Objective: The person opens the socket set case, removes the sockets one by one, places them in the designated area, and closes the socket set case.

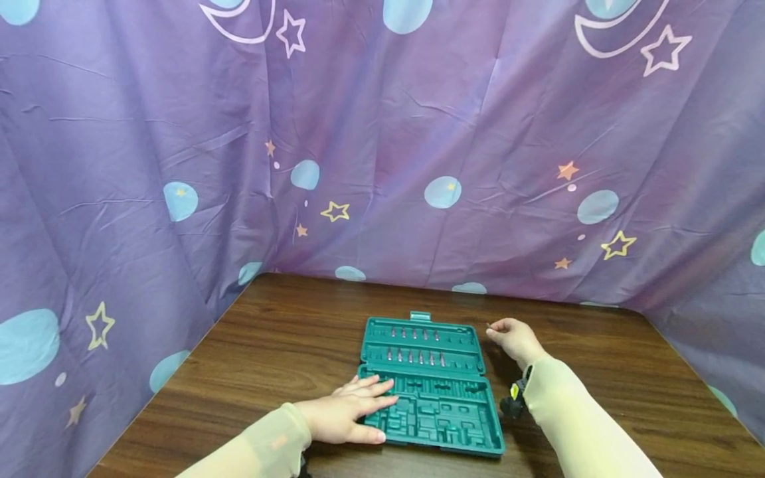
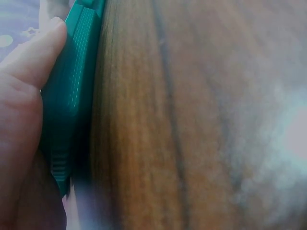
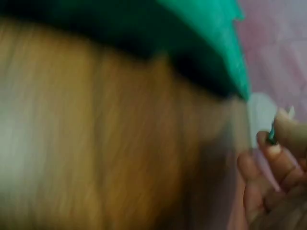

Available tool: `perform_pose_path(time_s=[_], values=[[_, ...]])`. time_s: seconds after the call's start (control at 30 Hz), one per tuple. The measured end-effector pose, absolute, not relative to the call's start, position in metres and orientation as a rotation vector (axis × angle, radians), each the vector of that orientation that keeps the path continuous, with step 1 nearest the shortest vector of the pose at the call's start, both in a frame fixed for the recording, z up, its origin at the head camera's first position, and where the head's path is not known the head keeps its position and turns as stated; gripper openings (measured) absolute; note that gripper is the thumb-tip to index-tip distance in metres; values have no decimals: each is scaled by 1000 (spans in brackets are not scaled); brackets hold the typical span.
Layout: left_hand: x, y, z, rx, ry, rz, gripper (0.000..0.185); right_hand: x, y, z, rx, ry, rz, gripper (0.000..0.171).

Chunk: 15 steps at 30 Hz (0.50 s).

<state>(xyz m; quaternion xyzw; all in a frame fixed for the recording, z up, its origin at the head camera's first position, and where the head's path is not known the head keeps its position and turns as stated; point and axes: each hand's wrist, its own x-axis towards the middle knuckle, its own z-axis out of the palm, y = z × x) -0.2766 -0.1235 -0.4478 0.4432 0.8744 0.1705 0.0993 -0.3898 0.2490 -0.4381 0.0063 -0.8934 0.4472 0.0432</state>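
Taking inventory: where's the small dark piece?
In the head view, the small dark piece is pinched in the right hand, right of the green case.

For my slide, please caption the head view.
Left hand rests on an open green case; right hand pinches a small piece beside it.

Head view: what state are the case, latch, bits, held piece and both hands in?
Green case: open, lying flat
Latch: unfastened
Bits: slotted in two rows in the case
Small piece: pinched, outside the case
Left hand: fingers spread, resting on the case
Right hand: pinching the small piece
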Motion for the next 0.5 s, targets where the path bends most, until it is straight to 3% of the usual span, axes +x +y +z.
perform_pose_path(time_s=[0.5], values=[[-277,-124,-450,1323,2576,514,65,-393,279,-452,320,-2947,820,9]])
